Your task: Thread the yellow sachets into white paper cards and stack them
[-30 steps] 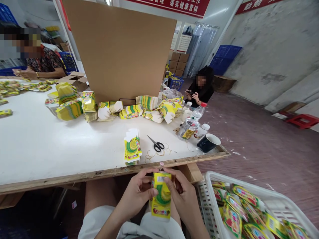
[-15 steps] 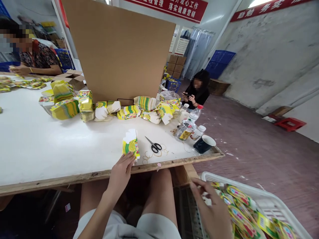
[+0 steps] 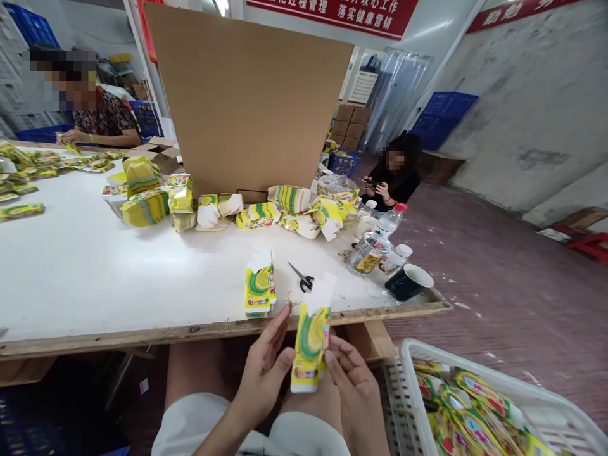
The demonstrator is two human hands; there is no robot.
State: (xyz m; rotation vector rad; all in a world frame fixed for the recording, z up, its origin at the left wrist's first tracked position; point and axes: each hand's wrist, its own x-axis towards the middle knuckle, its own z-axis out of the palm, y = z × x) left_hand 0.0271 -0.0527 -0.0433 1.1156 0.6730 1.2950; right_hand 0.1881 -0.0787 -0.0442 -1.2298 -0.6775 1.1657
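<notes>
A yellow and green carton (image 3: pixel 311 339), with white flaps raised at its top, is up between my two hands in front of the table edge. At its right side, my right hand (image 3: pixel 354 380) has its thumb and fingers closed on the edge. My left hand (image 3: pixel 266 364) is by the carton's left side, its fingers stretched and thumb apart; whether the thumb touches the card I cannot tell. Flat on the table, a small stack of similar cartons (image 3: pixel 259 285) is just beyond my left hand. Black-handled scissors (image 3: pixel 303 278) are behind the held carton.
At right, a white plastic basket (image 3: pixel 408 380) contains several colourful packets (image 3: pixel 479 405). A dark mug (image 3: pixel 408 283), a clear jar (image 3: pixel 369 252) and bottles (image 3: pixel 392 218) line the table's right end. Carton bundles (image 3: pixel 256 215) stretch before a tall cardboard sheet (image 3: pixel 247 101). Two other people are beyond.
My left hand has come off the carton stack, moving right and towards me. My right hand has left the basket and now holds a carton between both hands. The view has turned slightly left.
</notes>
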